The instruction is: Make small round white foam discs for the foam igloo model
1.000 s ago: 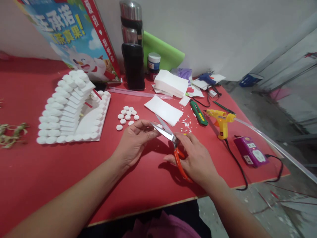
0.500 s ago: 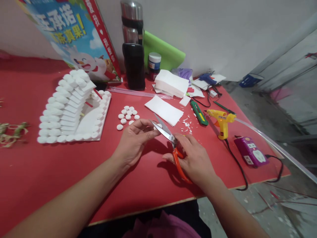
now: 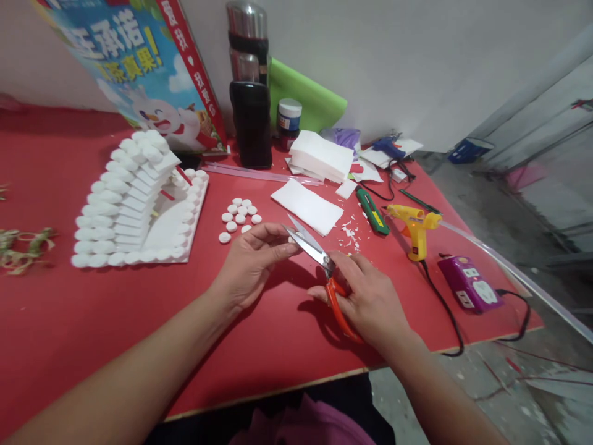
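My left hand (image 3: 252, 266) pinches a small white disc (image 3: 295, 237), mostly hidden behind a scissor blade. In my right hand (image 3: 365, 296) is a pair of scissors (image 3: 315, 252) with orange handles. Their blades are parted and lie across the disc at my left fingertips. Several more white round discs (image 3: 240, 219) lie loose on the red table just beyond my left hand. To the left stands a white model (image 3: 134, 201) with a flight of steps, edged with rows of similar discs. A white rectangular sheet (image 3: 307, 206) lies flat past the scissors.
White scraps (image 3: 351, 233) and a green utility knife (image 3: 372, 211) lie right of the sheet. A yellow glue gun (image 3: 416, 228) with a long glue stick and a purple power box (image 3: 470, 283) are at the right. A dark flask (image 3: 250, 123) stands at the back.
My right hand and the scissors have shifted slightly right. My left hand has barely moved and keeps the disc at its fingertips.
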A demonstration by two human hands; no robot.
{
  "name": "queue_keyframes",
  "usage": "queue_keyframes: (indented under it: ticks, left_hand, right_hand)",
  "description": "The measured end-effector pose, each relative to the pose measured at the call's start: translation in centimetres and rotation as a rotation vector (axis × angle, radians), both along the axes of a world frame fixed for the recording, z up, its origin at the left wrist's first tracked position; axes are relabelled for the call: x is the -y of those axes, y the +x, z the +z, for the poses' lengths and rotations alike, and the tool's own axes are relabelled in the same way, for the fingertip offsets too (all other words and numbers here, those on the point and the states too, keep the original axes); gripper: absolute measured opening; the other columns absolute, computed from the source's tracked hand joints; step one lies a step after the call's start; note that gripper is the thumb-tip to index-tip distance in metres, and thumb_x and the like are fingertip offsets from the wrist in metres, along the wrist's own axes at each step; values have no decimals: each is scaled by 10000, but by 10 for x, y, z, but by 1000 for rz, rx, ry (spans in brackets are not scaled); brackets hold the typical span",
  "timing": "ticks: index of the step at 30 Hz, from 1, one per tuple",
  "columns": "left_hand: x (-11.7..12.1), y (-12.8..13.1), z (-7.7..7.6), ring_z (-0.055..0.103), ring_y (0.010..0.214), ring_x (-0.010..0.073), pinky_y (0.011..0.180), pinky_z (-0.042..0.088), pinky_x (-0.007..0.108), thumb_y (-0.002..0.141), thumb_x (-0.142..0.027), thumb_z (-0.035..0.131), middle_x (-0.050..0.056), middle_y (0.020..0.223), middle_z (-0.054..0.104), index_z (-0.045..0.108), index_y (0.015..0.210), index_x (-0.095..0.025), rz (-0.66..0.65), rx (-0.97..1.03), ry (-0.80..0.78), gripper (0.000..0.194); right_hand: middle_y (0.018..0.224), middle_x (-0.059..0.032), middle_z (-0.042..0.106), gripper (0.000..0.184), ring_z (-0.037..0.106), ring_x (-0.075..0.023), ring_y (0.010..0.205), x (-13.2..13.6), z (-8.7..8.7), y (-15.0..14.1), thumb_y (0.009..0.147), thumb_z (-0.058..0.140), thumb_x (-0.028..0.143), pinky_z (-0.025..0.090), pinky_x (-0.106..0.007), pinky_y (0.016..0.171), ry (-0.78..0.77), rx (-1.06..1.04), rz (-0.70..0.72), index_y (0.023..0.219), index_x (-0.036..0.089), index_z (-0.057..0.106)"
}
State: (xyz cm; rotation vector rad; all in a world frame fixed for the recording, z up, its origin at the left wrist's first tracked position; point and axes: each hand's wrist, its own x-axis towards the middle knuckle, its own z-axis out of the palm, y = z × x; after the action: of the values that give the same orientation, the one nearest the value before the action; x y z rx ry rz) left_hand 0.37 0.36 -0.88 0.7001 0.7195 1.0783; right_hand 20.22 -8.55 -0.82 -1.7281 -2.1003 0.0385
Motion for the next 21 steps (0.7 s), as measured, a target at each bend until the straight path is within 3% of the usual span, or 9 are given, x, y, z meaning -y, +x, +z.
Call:
queue_keyframes:
  ticks: [7, 14, 21]
  left_hand:
    - [-1, 0, -2, 743, 808, 159, 878, 618, 316, 605, -109, 965, 19, 818, 772, 791, 809, -162, 0, 2, -25, 274]
    - [-2, -2, -3, 756, 816, 160, 878, 624, 297, 626, -119, 963, 36, 826, 791, 804, 816, -157, -41, 12, -35, 251]
    - [-3, -2, 0, 768, 753, 152, 800, 636, 243, 616, -133, 976, 52, 807, 812, 812, 802, -142, -108, 35, -82, 248]
  right_hand:
    - [925, -105, 696, 330, 634, -218, 690, 1, 0, 2, 1036, 556, 469, 443, -315, 608, 25, -3, 2, 1146, 190, 693]
    - [903, -107, 707, 452, 640, -217, 691, 3, -3, 8, 1042, 545, 539, 439, -312, 608, 84, 44, 13, 1242, 159, 683]
    - [848, -94, 698, 483, 616, -195, 634, 3, 0, 18, 1045, 530, 583, 395, -299, 574, 129, 109, 50, 1182, 153, 700]
